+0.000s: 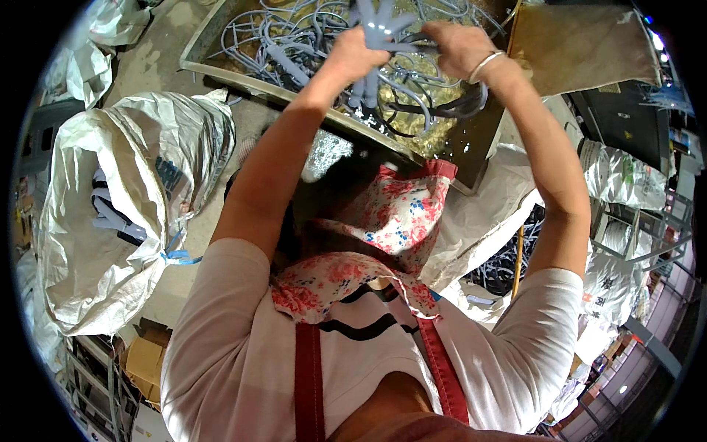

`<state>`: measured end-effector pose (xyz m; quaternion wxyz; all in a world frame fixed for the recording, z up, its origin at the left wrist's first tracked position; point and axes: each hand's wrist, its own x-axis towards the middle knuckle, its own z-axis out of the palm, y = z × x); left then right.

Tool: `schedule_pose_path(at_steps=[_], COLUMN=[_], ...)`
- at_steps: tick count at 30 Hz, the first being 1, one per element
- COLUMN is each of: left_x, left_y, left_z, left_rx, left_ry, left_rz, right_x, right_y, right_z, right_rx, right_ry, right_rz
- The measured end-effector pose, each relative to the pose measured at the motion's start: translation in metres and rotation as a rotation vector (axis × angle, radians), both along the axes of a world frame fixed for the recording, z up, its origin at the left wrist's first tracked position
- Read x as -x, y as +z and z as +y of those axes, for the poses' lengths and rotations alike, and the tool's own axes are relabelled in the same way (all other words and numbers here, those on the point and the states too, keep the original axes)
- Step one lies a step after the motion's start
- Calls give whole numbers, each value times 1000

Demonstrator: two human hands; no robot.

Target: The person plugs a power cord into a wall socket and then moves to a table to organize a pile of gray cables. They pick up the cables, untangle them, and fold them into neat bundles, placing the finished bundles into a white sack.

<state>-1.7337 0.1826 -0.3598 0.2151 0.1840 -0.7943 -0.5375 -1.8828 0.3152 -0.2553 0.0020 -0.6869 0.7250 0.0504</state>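
Note:
At the top of the head view my left hand (352,57) is closed round a bunch of grey-blue flexible strips (381,31) that splay upward and hang below the fist. To its right my right hand (464,51), with a pale bangle (486,66) on its wrist, has its fingers curled at the side of the bunch; what they pinch is too blurred to make out. Both hands are above a shallow metal tray (258,90). Tangled grey strips (254,37) and loops fill its left part, and dark strips (442,110) lie under my right hand.
Glinting, yellowish water (442,140) shows between the loops. A white woven sack (70,243) gapes at the left with grey and dark pieces inside. On the right another sack (471,228) holds dark strips (504,261). A brown board (582,44) lies beyond the tray's right side.

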Motion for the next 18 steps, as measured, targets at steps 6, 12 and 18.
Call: schedule_pose_path(at_steps=[6,12,18], left_x=[-12,-12,-14], left_y=[11,16,34], left_z=[-16,-8,-18], left_rx=[-239,-271,-774], left_ry=[-167,-161,-1], left_rz=[-35,254,222], right_x=[25,-25,-26], right_y=[19,37,22], right_z=[12,-33,-40], right_rx=[-40,-33,642], right_ry=[-108,-52,117], right_rz=[-24,-118,-169])
